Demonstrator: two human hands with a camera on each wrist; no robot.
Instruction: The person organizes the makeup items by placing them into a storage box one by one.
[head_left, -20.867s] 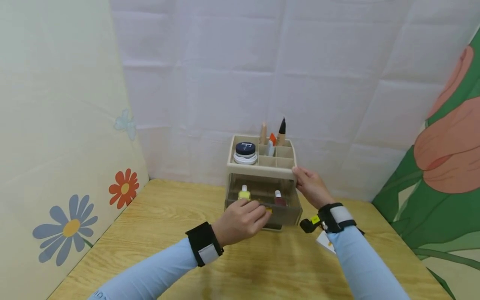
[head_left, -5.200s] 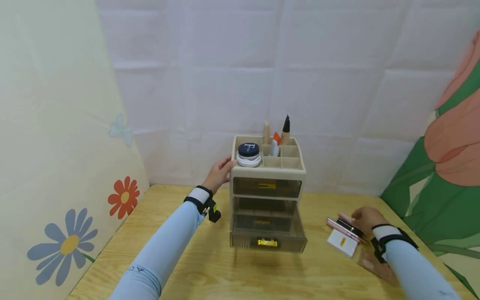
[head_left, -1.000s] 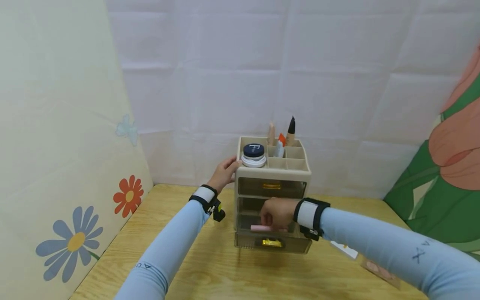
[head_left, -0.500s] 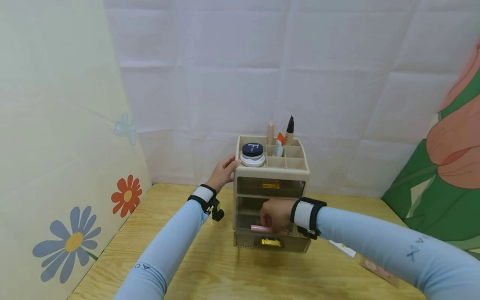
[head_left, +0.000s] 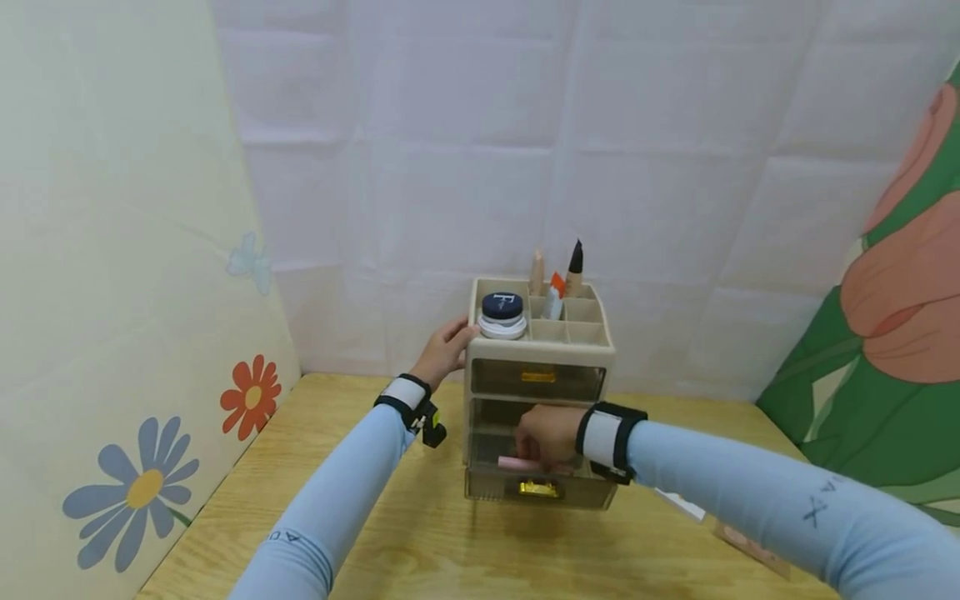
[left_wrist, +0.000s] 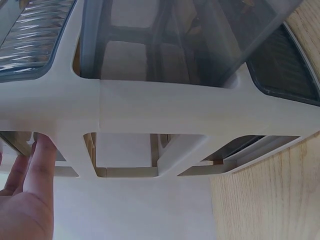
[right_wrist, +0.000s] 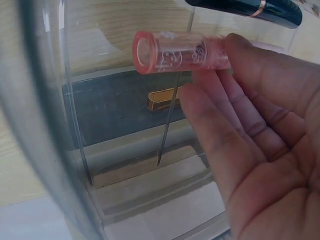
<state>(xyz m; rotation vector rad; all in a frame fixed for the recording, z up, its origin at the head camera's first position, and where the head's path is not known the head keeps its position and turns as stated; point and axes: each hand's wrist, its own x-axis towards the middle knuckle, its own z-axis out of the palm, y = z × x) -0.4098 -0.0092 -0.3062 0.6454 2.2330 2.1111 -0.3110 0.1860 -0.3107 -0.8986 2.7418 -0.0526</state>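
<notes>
My left hand [head_left: 444, 348] holds the upper left side of a beige makeup organizer [head_left: 547, 352]; in the left wrist view its fingers [left_wrist: 40, 172] reach into a side opening. The organizer's upper drawer [head_left: 495, 377] is closed and the smoky drawer [head_left: 491, 485] below is pulled out. Over that drawer, my right hand [head_left: 553, 433] pinches a pink lip gloss tube [head_left: 513, 463] lying sideways. The right wrist view shows the clear-ended tube [right_wrist: 180, 52] between thumb and fingers. A dark tube with a copper ring [right_wrist: 250, 11] lies beyond it; whether inside the drawer, I cannot tell.
A dark-lidded jar [head_left: 502, 305] on a white round case, a small orange-capped tube [head_left: 554, 298] and a black-tipped pen-like item [head_left: 575, 267] stand in the organizer's top. Right of it, a white box [head_left: 682, 505] and pinkish palette [head_left: 752, 550] lie partly behind my sleeve.
Earlier the upper drawer stood out with nail polish bottles inside; it is now closed. My right hand moved from the tubes on the table to the lower drawer, bringing the pink tube.
</notes>
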